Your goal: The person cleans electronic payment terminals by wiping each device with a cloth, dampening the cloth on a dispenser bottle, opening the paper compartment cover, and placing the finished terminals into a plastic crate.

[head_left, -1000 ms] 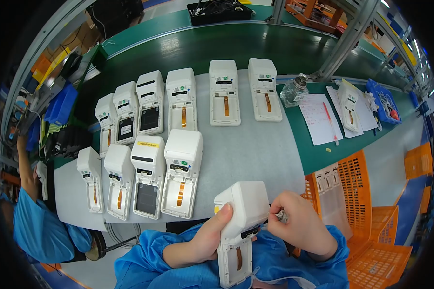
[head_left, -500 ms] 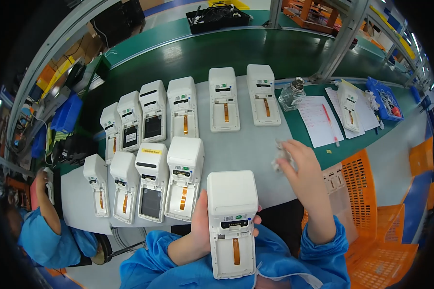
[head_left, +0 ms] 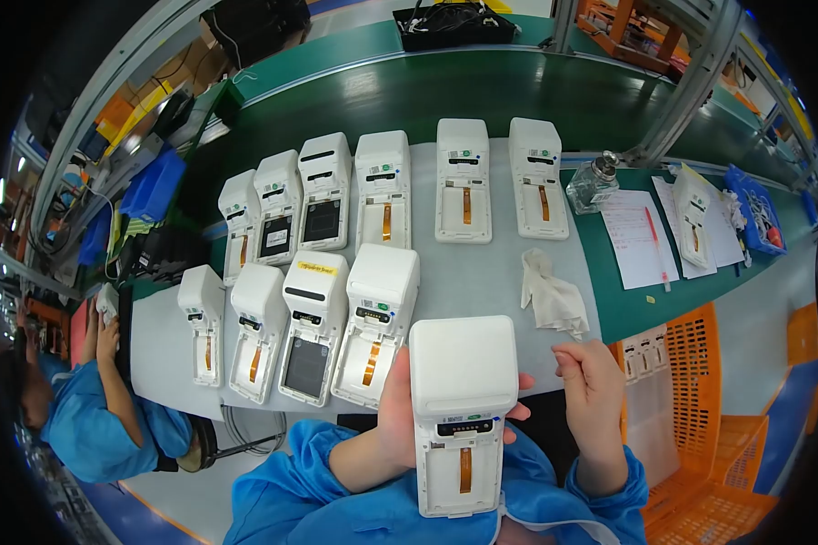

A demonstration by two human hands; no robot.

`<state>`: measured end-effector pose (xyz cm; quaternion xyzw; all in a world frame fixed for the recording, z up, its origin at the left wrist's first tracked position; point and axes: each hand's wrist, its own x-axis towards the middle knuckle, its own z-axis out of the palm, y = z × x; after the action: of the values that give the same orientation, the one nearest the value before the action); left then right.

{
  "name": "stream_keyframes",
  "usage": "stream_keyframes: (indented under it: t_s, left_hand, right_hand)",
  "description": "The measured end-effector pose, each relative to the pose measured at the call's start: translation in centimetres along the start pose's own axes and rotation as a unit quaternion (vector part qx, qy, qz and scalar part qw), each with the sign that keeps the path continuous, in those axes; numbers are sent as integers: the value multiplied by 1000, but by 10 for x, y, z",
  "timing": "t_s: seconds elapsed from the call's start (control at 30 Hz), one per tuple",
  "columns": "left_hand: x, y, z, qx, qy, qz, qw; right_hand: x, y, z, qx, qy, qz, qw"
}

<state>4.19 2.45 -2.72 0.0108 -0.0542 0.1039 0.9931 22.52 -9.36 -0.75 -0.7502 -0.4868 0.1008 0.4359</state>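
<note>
My left hand (head_left: 395, 413) is wrapped round a white handheld terminal (head_left: 464, 381), holding it upright with its back facing me. An orange ribbon cable (head_left: 465, 470) lies in the terminal's open lower recess, below a dark strip of contacts. Fingertips show past its right edge. To the right of the terminal, my right hand (head_left: 593, 400) is raised with curled fingers, and nothing shows in them. A crumpled white cloth (head_left: 552, 295) lies on the grey mat (head_left: 491, 282) just beyond that hand. Similar terminals stand in two rows on the mat, the closest being one (head_left: 379, 309) with an orange ribbon.
A glass bottle (head_left: 593, 184) stands by written sheets (head_left: 629, 232) with a red pen (head_left: 655, 245). Another terminal (head_left: 692, 218) and a blue tray (head_left: 754, 211) are farther right. Orange crates (head_left: 695, 400) sit at the right. At the left works another person in blue (head_left: 109, 418).
My right hand has let go of the white cloth, which now lies on the mat, and has drawn back toward me with its fingers curled. The terminal remains in my left hand.
</note>
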Motion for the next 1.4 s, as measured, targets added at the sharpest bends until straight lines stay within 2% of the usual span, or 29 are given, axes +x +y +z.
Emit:
stream_keyframes:
  t_s: [0.1, 0.23, 0.33, 0.4, 0.43, 0.47, 0.57, 0.7, 0.8, 0.9, 0.97, 1.0, 1.03, 1.07, 1.1, 1.13, 1.17, 1.4]
  left_hand:
    - [0, -4, 7, -10, 7, 12, 1000]
    - [-2, -7, 10, -10, 6, 15, 1000]
    - [-3, -2, 16, 118, 47, 2, 992]
    - [7, -8, 40, 276, 152, 30, 949]
    - [12, -11, 49, 353, 199, 46, 913]
    - [6, -10, 45, 369, 188, 17, 910]
    - [2, -13, 41, 328, 155, 22, 932]
    - [3, -21, 39, 386, 171, 73, 903]
    - [6, -27, 27, 235, 235, 144, 932]
    - [15, -24, 33, 320, 257, 164, 897]
    - [6, -11, 16, 213, 184, 114, 953]
    - [3, -4, 6, 157, 146, 87, 973]
    - [4, -2, 0, 131, 72, 78, 986]
    - [7, -2, -6, 103, -3, 69, 992]
    - [8, -2, -8, 75, -77, 58, 993]
    - [5, -3, -5, 53, -37, 42, 997]
    - [6, -4, -6, 45, -48, 41, 997]
    - [9, -7, -6, 30, -59, 27, 997]
  right_hand:
    - [1, -13, 0, -3, 28, -6, 1000]
    - [-4, -12, -7, 47, 32, -69, 996]
    - [4, -30, -21, 61, 45, -161, 984]
    - [23, -56, -18, 49, 61, -232, 970]
    - [29, -65, -15, 61, 33, -240, 968]
    - [37, -68, -8, 82, 22, -249, 965]
    - [37, -59, 12, 156, 36, -242, 957]
    - [36, -50, 29, 185, 119, -271, 937]
    - [30, -39, 43, 139, 314, -315, 885]
    - [14, -52, 25, 40, 241, -356, 902]
    - [-1, -58, 20, -21, 208, -444, 871]
    - [-6, -67, 26, -13, 231, -451, 862]
    - [-12, -76, 33, -5, 253, -458, 852]
    - [-26, -76, 30, -19, 189, -450, 873]
    - [-25, -72, 27, -25, 177, -485, 856]
    - [-24, -67, 24, -33, 164, -520, 838]
    - [-24, -64, 23, -40, 150, -554, 818]
    - [-26, -63, 36, -8, 208, -550, 809]
